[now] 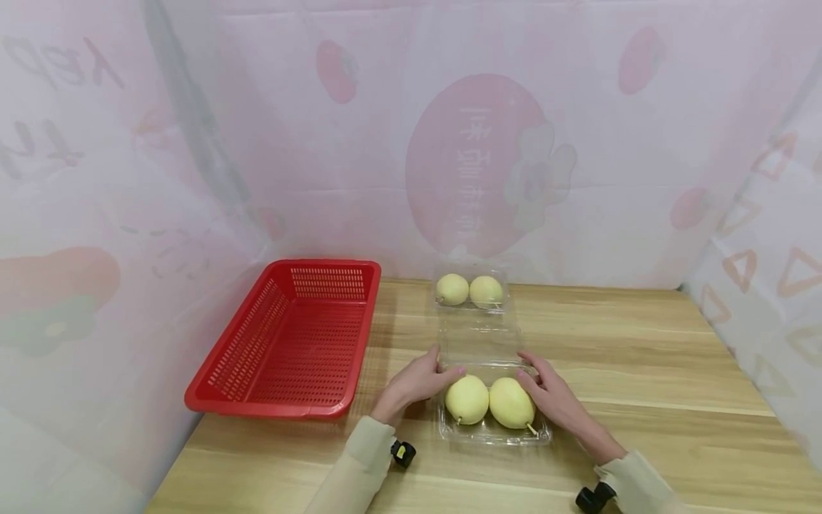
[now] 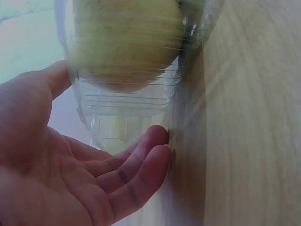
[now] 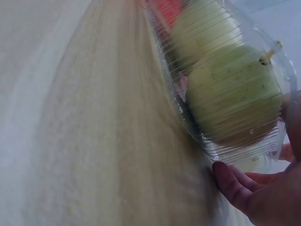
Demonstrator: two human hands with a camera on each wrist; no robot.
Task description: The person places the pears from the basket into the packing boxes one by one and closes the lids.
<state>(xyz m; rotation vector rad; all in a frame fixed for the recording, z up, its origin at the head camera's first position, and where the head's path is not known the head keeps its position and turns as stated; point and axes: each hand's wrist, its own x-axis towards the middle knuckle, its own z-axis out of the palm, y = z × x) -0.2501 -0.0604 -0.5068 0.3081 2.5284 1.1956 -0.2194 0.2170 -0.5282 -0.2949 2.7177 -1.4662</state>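
Two pale yellow pears (image 1: 511,403) sit side by side in the base of a clear plastic clamshell box (image 1: 494,437). Its transparent lid (image 1: 480,344) lies folded back on the far side. My left hand (image 1: 416,378) holds the box at its far left corner, thumb over the rim and fingers bent beyond the wall. At the far right corner my right hand (image 1: 554,392) grips likewise, its thumb reaching over the rim by the other pear. The right wrist view shows fingertips (image 3: 225,176) against the box's lower corner.
A red perforated plastic basket (image 1: 315,343) stands on the left of the wooden table (image 1: 642,357), with nothing in it. Behind the lid is another clear box with two pears (image 1: 486,291). Printed cloth walls (image 1: 359,178) enclose the back and sides.
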